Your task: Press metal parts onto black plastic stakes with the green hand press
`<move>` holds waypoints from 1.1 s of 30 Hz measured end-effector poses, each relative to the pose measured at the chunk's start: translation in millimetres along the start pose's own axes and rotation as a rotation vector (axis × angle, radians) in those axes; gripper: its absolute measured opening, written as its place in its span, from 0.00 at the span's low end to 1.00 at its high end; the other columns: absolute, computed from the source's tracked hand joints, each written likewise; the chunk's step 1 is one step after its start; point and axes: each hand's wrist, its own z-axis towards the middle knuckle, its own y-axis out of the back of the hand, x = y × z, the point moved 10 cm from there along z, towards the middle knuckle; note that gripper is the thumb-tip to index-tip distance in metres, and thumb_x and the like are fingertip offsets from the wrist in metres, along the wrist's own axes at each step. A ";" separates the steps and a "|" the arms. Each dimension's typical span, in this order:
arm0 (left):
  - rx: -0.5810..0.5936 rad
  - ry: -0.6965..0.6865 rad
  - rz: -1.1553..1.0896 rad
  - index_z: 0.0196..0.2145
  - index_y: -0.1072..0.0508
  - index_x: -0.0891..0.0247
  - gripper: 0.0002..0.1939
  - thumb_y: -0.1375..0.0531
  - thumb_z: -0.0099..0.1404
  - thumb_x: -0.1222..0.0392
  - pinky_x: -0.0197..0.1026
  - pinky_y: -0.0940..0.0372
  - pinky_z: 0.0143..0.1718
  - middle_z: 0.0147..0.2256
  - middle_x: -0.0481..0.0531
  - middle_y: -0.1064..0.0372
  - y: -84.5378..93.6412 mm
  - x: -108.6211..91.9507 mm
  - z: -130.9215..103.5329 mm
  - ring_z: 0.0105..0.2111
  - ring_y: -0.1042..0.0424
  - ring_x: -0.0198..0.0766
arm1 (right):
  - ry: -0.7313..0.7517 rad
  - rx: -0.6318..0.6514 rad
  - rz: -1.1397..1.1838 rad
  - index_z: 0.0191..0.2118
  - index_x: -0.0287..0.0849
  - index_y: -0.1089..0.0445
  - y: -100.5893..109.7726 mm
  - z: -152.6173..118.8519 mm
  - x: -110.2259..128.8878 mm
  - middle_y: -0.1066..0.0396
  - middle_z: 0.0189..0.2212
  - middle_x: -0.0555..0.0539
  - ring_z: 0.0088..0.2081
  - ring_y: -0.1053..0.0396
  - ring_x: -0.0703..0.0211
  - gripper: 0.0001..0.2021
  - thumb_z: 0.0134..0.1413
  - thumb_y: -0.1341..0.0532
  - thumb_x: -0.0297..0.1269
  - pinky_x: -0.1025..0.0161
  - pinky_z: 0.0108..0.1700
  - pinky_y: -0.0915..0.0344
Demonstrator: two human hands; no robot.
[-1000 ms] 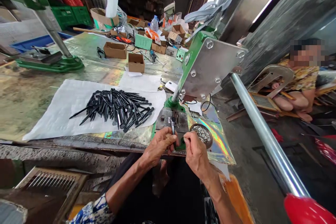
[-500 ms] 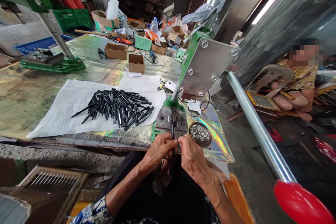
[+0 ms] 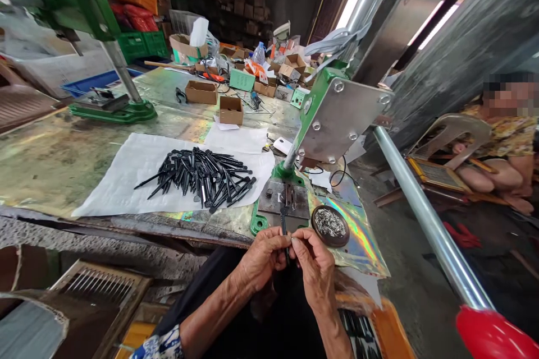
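Observation:
My left hand [image 3: 261, 261] is closed around a slim black plastic stake [image 3: 283, 220], its wider head pointing away from me over the steel plate [image 3: 269, 206] of a green hand press [image 3: 304, 109]. My right hand [image 3: 315, 266] pinches thumb and fingers together beside the stake, close to my left fingertips. Whatever lies in that pinch is too small to make out. To the right of the plate stands a round dark dish [image 3: 347, 237] of small shiny metal pins [image 3: 329, 221]. Many similar black stakes [image 3: 202, 176] lie heaped on a white sheet [image 3: 112, 190] at the left.
The press lever [image 3: 429, 213] with its red knob [image 3: 492, 332] slants down at the right. An orange crate [image 3: 393, 320] holding black pieces sits below. Another green press [image 3: 113, 112] stands far left. Small cardboard boxes [image 3: 201, 92] lie behind. A person [image 3: 501, 140] sits at right.
The view has swung left, so everything sits further right and slightly lower. My right hand has turned, its thumb and fingers now showing against the stake. More of the orange crate shows.

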 end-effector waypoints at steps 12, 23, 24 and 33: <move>0.007 -0.119 -0.044 0.29 0.30 0.68 0.19 0.28 0.47 0.53 0.33 0.32 0.23 0.27 0.50 0.30 13.4 -22.3 -8.0 0.21 0.33 0.29 | -0.006 -0.101 0.207 0.33 0.42 0.34 12.8 10.8 5.6 0.39 0.28 0.51 0.26 0.45 0.64 0.09 0.61 0.42 0.41 0.64 0.31 0.47; 0.047 -0.130 -0.164 0.34 0.34 0.65 0.19 0.30 0.52 0.54 0.31 0.32 0.23 0.26 0.48 0.28 19.0 -24.1 -8.1 0.21 0.29 0.30 | -0.251 0.036 0.430 0.34 0.39 0.29 -23.2 -11.5 -2.7 0.32 0.27 0.47 0.26 0.43 0.65 0.08 0.51 0.35 0.39 0.66 0.28 0.50; 0.055 -0.129 -0.168 0.34 0.34 0.65 0.19 0.30 0.52 0.54 0.31 0.32 0.23 0.25 0.47 0.29 18.2 -23.5 -7.8 0.21 0.29 0.30 | -0.258 0.042 0.452 0.34 0.39 0.29 -25.3 -11.8 -2.0 0.30 0.29 0.45 0.27 0.41 0.64 0.08 0.50 0.35 0.38 0.66 0.28 0.49; 0.094 -0.137 -0.183 0.34 0.33 0.66 0.18 0.31 0.53 0.55 0.32 0.33 0.22 0.28 0.49 0.28 14.7 -22.7 -8.8 0.21 0.30 0.30 | -0.289 0.039 0.534 0.34 0.40 0.33 -29.4 -9.3 -0.3 0.29 0.29 0.44 0.28 0.36 0.61 0.10 0.46 0.34 0.38 0.67 0.27 0.49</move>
